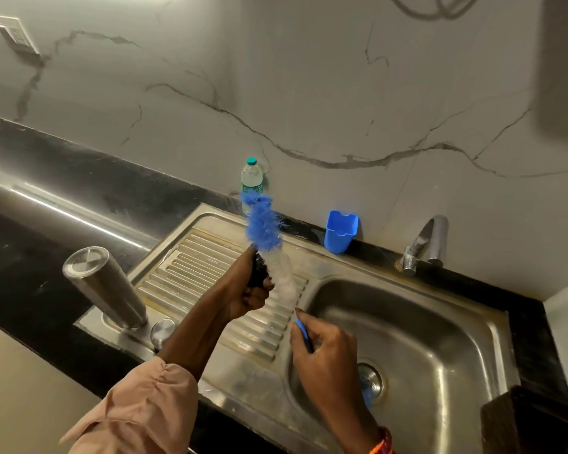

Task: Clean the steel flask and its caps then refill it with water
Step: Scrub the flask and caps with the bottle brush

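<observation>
Steel flask (107,287) upside down on the sink's drainboard (230,290), round steel cap (162,331) just beside it. Black inner cap (258,271) gripped in left hand (250,291), bottle brush (269,244) bristles against it. Brush handle pinched by right hand (322,352), over the basin. Blue cup (340,231) and capped plastic water bottle (252,178) against the wall.

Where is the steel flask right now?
In the head view, the cylindrical steel flask stands upside down at the left, on the ribbed steel drainboard's corner beside a round steel cap.
</observation>
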